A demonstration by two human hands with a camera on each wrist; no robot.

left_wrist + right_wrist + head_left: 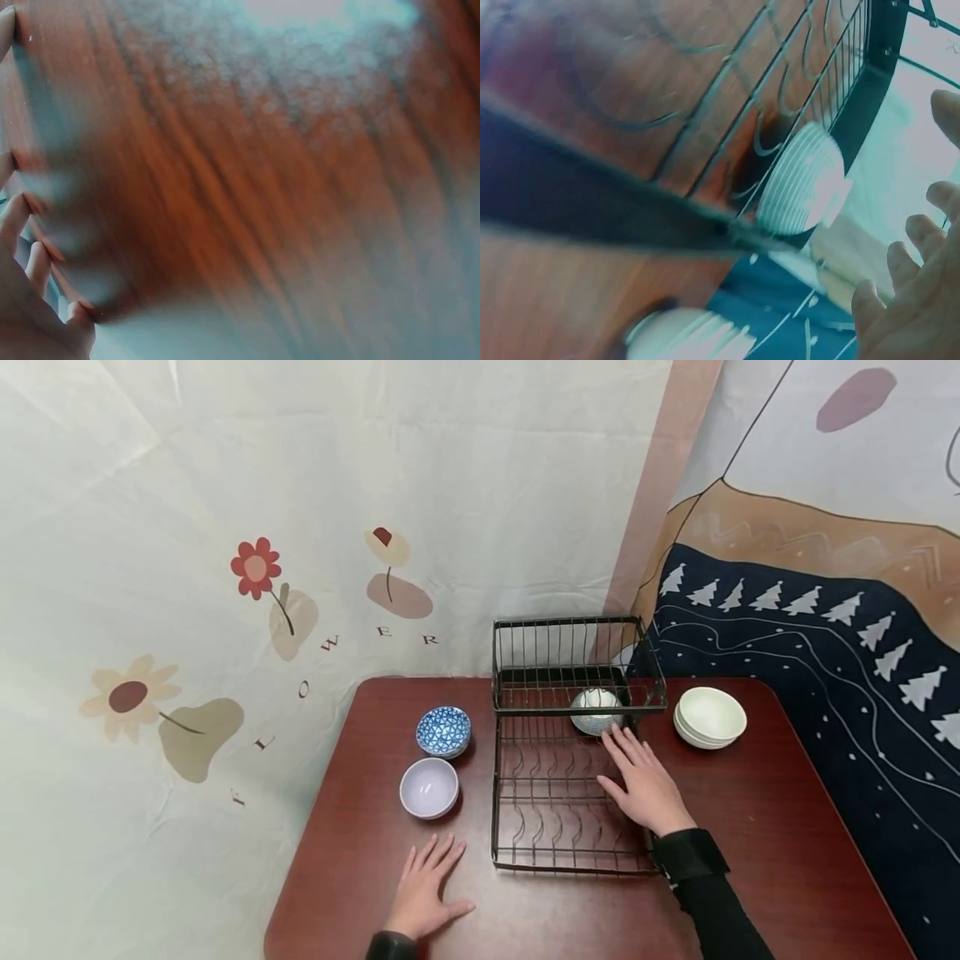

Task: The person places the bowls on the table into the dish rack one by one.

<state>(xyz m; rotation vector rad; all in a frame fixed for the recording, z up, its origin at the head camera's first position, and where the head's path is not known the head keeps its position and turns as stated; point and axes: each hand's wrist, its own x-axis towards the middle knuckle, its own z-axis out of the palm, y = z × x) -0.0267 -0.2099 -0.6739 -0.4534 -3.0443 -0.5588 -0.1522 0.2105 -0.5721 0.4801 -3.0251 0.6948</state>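
Note:
My left hand [422, 893] lies on the table with its fingers spread, just below a lilac bowl [429, 788]; the left wrist view shows its fingertips [45, 262] at the wood surface. Over the right part of the black dish rack [573, 867], my right hand [651, 789] is stretched out with straight fingers and holds nothing. Its fingertips are close to a grey-striped bowl [592, 725], which sits base outward in the rack's back right corner, partly behind the upper tier. That bowl's ribbed side [795, 184] shows well in the right wrist view.
A blue-and-white patterned bowl [443, 732] stands behind the lilac one, left of the rack. Stacked cream bowls [710, 718] are at the right. The rack's upper tier [570, 710] overhangs its back part. Printed cloth [480, 485] hangs behind the brown table [337, 860].

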